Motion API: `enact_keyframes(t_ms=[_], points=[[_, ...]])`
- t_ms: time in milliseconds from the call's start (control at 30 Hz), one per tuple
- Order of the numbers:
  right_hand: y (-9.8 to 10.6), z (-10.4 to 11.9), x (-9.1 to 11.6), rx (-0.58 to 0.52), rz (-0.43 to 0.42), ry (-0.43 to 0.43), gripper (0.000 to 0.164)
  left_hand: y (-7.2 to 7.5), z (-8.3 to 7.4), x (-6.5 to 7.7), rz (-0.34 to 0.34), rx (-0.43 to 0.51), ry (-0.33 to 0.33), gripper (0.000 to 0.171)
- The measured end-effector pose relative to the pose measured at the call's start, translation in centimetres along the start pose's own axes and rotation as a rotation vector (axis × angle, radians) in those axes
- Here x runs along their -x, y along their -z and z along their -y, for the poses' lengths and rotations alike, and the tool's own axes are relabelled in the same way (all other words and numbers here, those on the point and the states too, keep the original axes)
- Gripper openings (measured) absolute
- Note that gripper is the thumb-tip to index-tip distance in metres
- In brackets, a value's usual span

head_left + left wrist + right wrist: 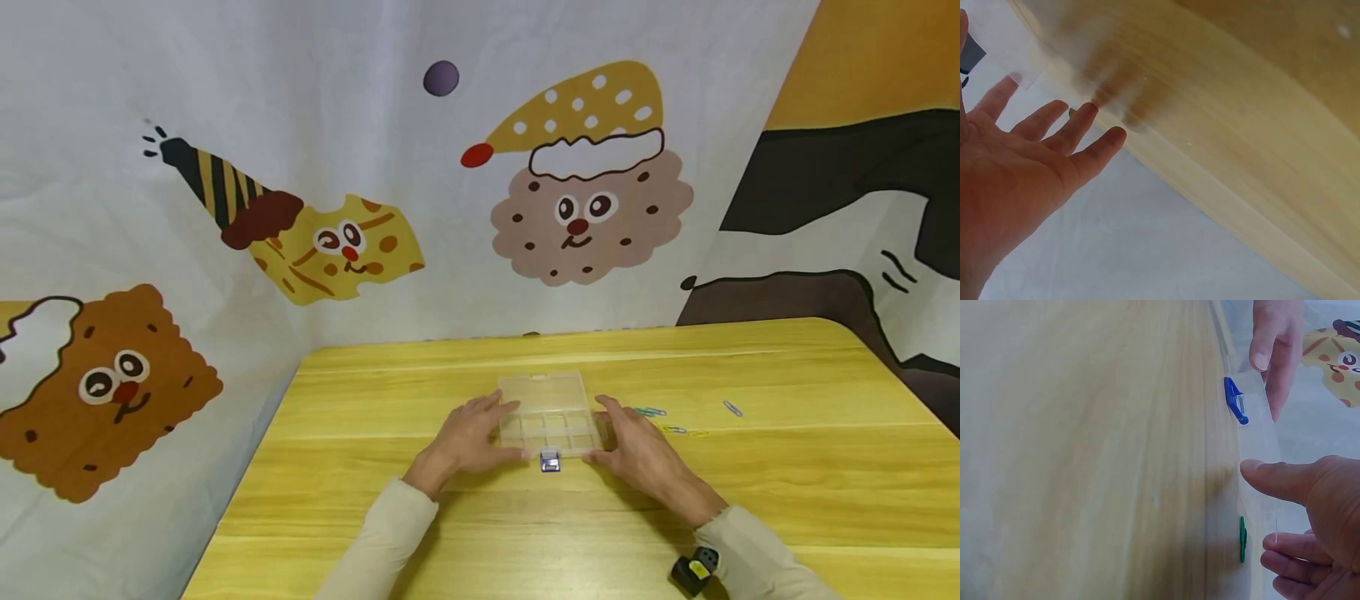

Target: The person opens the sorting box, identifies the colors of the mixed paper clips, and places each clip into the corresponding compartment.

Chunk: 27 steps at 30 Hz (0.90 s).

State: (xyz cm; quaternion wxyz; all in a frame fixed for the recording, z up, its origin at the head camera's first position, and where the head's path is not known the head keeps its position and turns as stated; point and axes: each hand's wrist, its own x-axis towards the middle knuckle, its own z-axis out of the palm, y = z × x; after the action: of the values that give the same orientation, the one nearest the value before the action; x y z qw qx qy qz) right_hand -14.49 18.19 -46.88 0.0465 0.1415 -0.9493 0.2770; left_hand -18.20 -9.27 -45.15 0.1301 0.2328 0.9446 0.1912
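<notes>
A clear plastic compartment box (pixel 542 396) lies on the table with its lid tipped back, showing small square compartments. At its left side is my left hand (pixel 472 437), thumb by the front corner; in the left wrist view its fingers (pixel 1100 147) spread loosely. My right hand (pixel 641 446) flanks the other side, its straight thumb at the front edge in the right wrist view. A small blue piece with a pale centre (pixel 550 461) sits at the box's front edge. Just beyond my right fingers lie a green paper clip (pixel 645 412) and others.
On the wooden table (pixel 450 542), yellow paper clips (pixel 699 433) and a lone blue paper clip (pixel 732 408) lie to the right. A printed cloth (pixel 375 83) with cartoon biscuits hangs behind the table's back edge.
</notes>
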Motion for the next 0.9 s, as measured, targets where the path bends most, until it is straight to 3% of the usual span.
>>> enact_keyframes(t_ms=[400, 633, 900], points=[[0.2, 0.1, 0.2, 0.014, 0.058, -0.021, 0.085, 0.0, 0.4, -0.1, 0.017, 0.068, -0.01, 0.073], [2.1, -0.7, 0.8, -0.024, 0.11, -0.003, 0.079, -0.2, 0.5, -0.1, 0.014, 0.081, -0.014, 0.073], [5.0, -2.9, 1.8, -0.07, 0.072, 0.014, 0.06, -0.1, 0.5, 0.0, 0.024, 0.126, -0.006, 0.072]])
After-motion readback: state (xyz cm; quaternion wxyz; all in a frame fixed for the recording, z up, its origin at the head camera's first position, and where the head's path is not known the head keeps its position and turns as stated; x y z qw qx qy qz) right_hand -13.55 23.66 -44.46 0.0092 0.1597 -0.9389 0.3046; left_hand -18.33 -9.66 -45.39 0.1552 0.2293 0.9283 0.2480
